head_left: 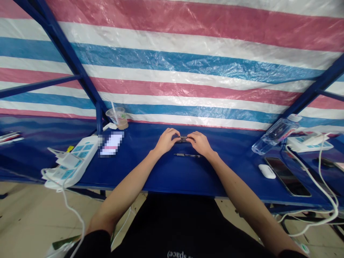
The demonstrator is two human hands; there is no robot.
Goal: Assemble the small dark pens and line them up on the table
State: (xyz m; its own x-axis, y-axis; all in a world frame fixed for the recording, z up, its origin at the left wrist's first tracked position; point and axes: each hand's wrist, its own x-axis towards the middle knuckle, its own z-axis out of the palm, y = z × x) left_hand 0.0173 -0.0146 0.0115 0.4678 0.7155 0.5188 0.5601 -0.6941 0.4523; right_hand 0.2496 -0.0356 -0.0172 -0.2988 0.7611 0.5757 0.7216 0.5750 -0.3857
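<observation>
My left hand (167,139) and my right hand (200,142) meet over the middle of the blue table. Between their fingertips is a small, dark, pen-like thing (183,138) with a greyish middle, lying crosswise. Each hand pinches one end of it, and the fingers cover those ends. Whether it is one piece or two side by side, I cannot tell. A slim dark pen (188,155) with a grey tip lies on the table just nearer to me, below the hands, its right end close to my right wrist.
Left on the blue table (166,177) are a power strip (87,147), a blurred-out phone (111,143) and a plastic cup (118,118) with a straw. To the right are a water bottle (276,135), a white earbud case (267,171), a dark phone (288,177) and another power strip (309,143) with cables.
</observation>
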